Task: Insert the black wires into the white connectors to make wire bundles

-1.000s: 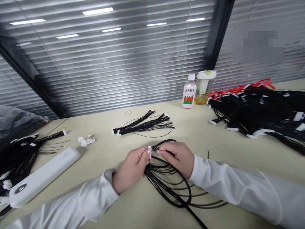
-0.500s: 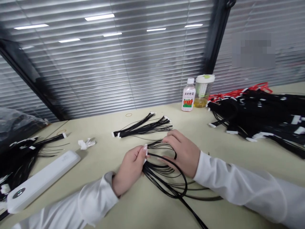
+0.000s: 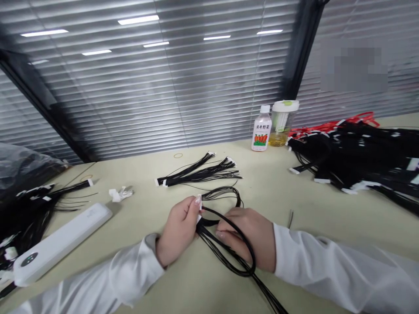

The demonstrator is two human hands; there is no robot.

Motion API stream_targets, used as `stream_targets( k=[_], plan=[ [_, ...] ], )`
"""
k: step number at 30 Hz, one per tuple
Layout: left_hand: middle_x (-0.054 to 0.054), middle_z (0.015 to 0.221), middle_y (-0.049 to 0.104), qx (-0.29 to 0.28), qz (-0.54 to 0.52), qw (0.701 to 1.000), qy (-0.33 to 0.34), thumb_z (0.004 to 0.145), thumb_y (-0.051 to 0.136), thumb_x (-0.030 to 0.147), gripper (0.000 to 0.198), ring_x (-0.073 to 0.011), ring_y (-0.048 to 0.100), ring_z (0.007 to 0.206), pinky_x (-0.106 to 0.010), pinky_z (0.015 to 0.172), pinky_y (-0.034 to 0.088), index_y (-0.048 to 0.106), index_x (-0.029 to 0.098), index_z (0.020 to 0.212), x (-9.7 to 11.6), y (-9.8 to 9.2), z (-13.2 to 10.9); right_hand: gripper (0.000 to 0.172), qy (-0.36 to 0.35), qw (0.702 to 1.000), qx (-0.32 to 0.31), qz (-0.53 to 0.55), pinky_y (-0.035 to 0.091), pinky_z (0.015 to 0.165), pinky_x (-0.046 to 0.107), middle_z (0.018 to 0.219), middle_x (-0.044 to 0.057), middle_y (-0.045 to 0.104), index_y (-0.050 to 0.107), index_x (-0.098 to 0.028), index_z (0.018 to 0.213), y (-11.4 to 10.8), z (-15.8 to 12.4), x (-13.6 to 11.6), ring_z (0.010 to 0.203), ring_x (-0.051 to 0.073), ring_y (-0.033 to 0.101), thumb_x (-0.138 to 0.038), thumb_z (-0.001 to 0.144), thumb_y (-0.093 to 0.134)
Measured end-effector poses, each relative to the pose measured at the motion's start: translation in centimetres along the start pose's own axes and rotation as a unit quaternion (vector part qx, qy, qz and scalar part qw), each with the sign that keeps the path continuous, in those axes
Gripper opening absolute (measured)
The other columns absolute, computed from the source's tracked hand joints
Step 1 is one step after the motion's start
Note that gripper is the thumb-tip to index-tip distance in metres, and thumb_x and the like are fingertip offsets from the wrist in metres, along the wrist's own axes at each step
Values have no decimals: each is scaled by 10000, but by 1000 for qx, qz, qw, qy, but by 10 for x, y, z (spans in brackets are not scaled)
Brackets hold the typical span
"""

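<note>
In the head view, my left hand [image 3: 179,227] pinches the white connector end [image 3: 200,203] of a black wire harness between thumb and fingers. From that end the black wires [image 3: 225,266] loop out to the right and trail down past the bottom edge. My right hand [image 3: 250,235] is closed around part of these wires just right of the connectors, inside the big loop; one thick strand passes in front of its fingers. An upper loop of thin wires [image 3: 225,190] arches above the right hand. Its hidden fingertips cannot be fully made out.
Two black wire bundles [image 3: 199,175] with white ends lie behind my hands. A large harness pile [image 3: 360,152] is at right, another [image 3: 26,213] at left beside a white power bank [image 3: 62,242]. A bottle [image 3: 261,130] and a cup [image 3: 283,124] stand near the blinds.
My right hand has moved down from the upper wire loop and has closed on the wires below it. My left hand keeps its hold on the connector end.
</note>
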State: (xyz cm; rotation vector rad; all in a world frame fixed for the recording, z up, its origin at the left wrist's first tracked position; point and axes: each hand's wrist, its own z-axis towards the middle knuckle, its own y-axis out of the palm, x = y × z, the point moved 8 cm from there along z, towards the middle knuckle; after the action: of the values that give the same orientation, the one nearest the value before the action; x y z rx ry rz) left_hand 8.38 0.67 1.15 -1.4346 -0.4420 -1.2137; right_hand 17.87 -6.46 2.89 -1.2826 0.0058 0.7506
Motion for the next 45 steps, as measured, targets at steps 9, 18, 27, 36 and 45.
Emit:
stream_targets(
  k=[9, 18, 27, 36, 45],
  plan=[
    [20, 572, 448, 1, 4, 999, 36, 842, 324, 417, 375, -79, 395, 547, -181, 529, 324, 444, 141, 618, 6, 0, -1, 233, -26, 991, 62, 115, 399, 608, 223, 622, 22, 595, 583, -186, 644, 3, 2, -1, 635, 127, 551, -188, 817, 426],
    [24, 575, 429, -10, 6, 999, 37, 852, 314, 411, 372, -76, 382, 551, -178, 536, 313, 430, 142, 622, 5, 3, -2, 264, -15, 988, 75, 132, 415, 599, 229, 664, 35, 592, 544, -169, 572, 0, 4, -2, 625, 119, 529, -211, 810, 436],
    [28, 572, 435, -14, 12, 999, 49, 853, 315, 396, 361, -72, 385, 547, -172, 528, 313, 433, 142, 625, 9, 4, -2, 186, -40, 986, 115, 112, 423, 619, 237, 668, 34, 573, 496, -169, 564, 3, 1, 0, 638, 121, 512, -124, 735, 440],
    [33, 553, 398, -20, 18, 999, 38, 852, 308, 412, 371, -66, 360, 522, -175, 515, 308, 419, 143, 621, 6, 5, -3, 128, -56, 991, 122, 21, 387, 571, 213, 615, 23, 502, 502, -162, 576, 6, -1, 3, 592, 114, 460, -77, 659, 452],
    [54, 493, 355, -26, -24, 998, -48, 823, 302, 505, 416, -51, 360, 371, -165, 366, 296, 440, 149, 657, -5, 7, -3, 175, -18, 958, 95, -269, 334, 533, 271, 568, 40, 547, 574, -169, 650, -43, 4, 13, 554, 143, 486, -163, 779, 456]
  ],
)
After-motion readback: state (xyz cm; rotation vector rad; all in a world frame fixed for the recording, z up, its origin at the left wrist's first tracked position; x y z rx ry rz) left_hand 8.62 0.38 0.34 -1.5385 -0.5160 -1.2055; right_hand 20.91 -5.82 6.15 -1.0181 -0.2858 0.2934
